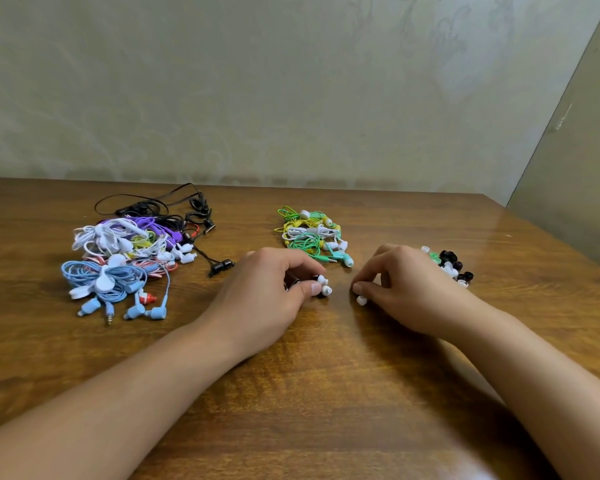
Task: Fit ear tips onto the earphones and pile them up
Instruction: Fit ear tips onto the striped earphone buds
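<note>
Pinching a black earphone [317, 284] with curled fingers, the left hand [274, 289] points its white-tipped ends rightward at the loose white ear tip [361, 301] on the table [326, 393], touched by the nearer right hand [406, 289], fingers bent together

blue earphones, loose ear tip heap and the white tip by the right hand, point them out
blue earphones [104, 282]: head view, on the coiled blue cable bundle.
ear tip heap [450, 263]: head view, on the black tips at the heap's middle.
white tip [361, 301]: head view, on its body, on the table below the right fingertips.
</note>
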